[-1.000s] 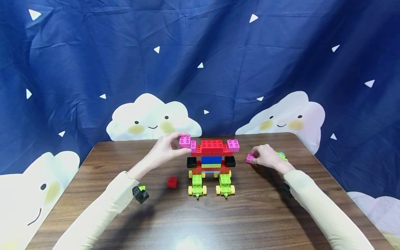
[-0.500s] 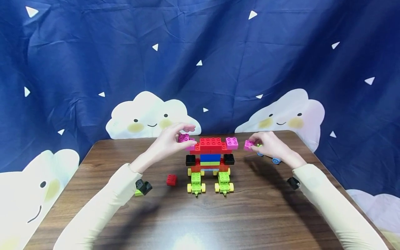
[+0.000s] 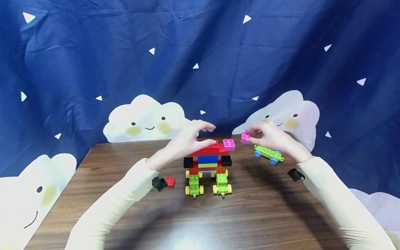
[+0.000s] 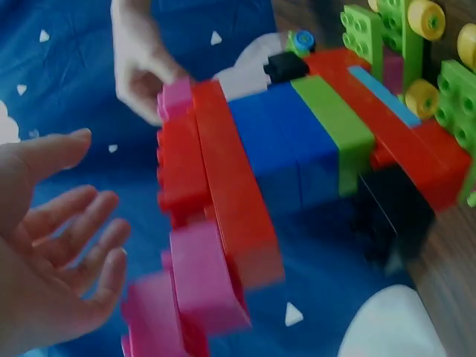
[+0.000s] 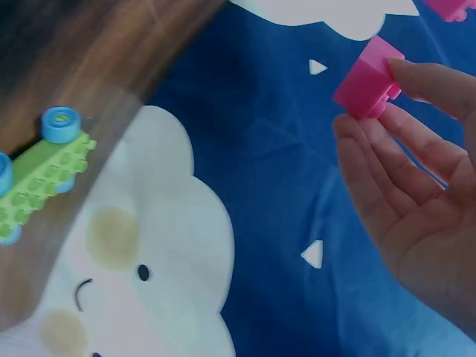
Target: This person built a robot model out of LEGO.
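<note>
A toy-brick figure stands mid-table, with a red top row (image 3: 204, 151), blue bricks (image 3: 207, 159) beneath and two green wheeled bases (image 3: 194, 184) as feet. My left hand (image 3: 184, 139) hovers in front of its top left, thumb and fingers spread, holding nothing. It covers the figure's stacked pink bricks (image 4: 201, 275), which the left wrist view shows at that end. A pink brick (image 3: 228, 144) sits on the figure's right end. Just right of it, raised above the table, my right hand (image 3: 269, 137) pinches another pink brick (image 5: 368, 78) between thumb and fingers.
A green wheeled base (image 3: 267, 152) with blue wheels stands on the wooden table (image 3: 250, 215), below my right hand. Left of the figure lies a red brick (image 3: 170, 181), partly behind my left wrist camera (image 3: 159, 183). A blue curtain (image 3: 175, 34) hangs behind the table.
My left hand has let go of the pink brick at the figure's left end and moved right across its top. My right hand has lifted its pink brick off the table.
</note>
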### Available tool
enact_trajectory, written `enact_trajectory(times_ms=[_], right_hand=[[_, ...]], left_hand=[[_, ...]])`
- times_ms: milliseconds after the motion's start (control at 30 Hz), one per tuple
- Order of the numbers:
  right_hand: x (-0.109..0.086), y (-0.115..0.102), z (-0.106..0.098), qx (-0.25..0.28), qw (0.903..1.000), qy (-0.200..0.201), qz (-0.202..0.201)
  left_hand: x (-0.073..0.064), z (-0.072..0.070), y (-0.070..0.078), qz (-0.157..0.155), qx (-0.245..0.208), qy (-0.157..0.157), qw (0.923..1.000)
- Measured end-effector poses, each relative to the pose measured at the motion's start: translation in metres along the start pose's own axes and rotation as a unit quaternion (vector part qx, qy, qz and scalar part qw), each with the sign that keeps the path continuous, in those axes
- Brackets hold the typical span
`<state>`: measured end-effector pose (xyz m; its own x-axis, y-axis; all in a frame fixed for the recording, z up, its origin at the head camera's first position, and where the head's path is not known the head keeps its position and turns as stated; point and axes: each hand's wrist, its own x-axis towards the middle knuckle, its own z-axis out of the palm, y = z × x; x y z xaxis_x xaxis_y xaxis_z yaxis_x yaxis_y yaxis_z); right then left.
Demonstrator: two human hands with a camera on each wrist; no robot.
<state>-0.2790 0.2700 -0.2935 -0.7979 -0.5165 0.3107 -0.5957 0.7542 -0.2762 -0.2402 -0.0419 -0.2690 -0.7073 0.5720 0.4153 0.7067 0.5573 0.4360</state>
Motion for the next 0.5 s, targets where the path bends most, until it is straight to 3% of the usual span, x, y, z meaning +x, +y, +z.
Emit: enact_trajectory(times_ms=[300, 500], right_hand=[[0.003, -0.019, -0.012, 0.003, 0.9997, 0.003, -0.024], [0.001, -0.029, -0.021, 0.026, 0.9992, 0.002, -0.032]], left_hand=[[0.018, 0.027, 0.011, -0.019, 0.047, -0.057, 0.9971], [0.022, 0.041, 0.011, -0.027, 0.067, -0.057, 0.9958]])
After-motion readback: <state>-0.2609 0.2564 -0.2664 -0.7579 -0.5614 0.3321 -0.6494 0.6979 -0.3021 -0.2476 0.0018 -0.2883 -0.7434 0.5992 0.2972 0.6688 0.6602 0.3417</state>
